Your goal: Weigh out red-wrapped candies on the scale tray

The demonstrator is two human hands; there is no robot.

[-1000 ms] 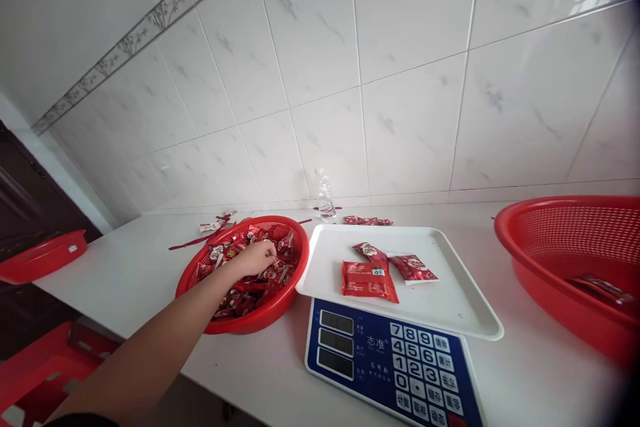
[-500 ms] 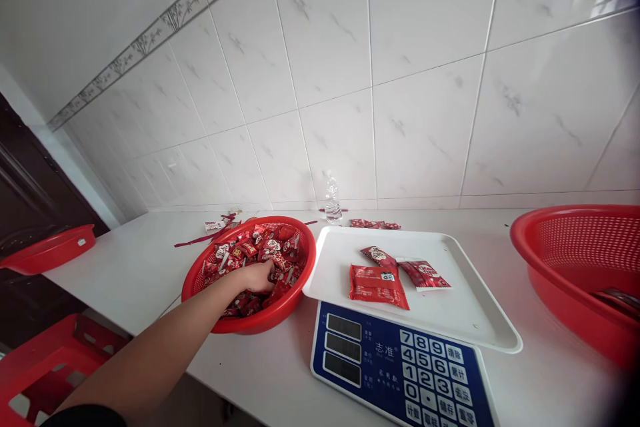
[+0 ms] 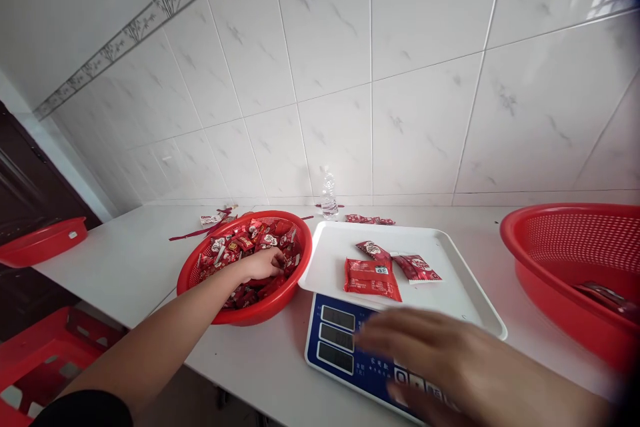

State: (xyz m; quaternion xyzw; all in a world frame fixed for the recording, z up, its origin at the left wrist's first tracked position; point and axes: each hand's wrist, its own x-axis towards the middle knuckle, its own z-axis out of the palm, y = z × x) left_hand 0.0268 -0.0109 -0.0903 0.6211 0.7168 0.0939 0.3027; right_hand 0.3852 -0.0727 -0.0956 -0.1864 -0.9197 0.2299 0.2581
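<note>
My left hand [image 3: 265, 263] is down in a red perforated basket [image 3: 303, 265] full of small red snack packets [image 3: 243, 242]. Its fingers are curled in among the packets, and what they pinch is hidden. Over the keypad of a blue weighing scale [image 3: 320, 363] hovers my right hand [image 3: 435, 353], smeared by motion. Its fingers reach out to the left and hold nothing that shows. Three red packets lie on the scale's white tray [image 3: 320, 267]: a flat one with its printed back up [image 3: 373, 278] and two with white lettering [image 3: 418, 268].
A second red basket [image 3: 530, 267] with a few packets stands at the right. By the wall are a clear bottle [image 3: 329, 193], a strip of red packets [image 3: 370, 219] and dark red ribbons [image 3: 200, 231]. Left are a red basin [image 3: 45, 243] and a red stool [image 3: 50, 340].
My right hand has come into view from the lower right and now covers much of the keypad. My left hand has shifted slightly to the right and up within the basket.
</note>
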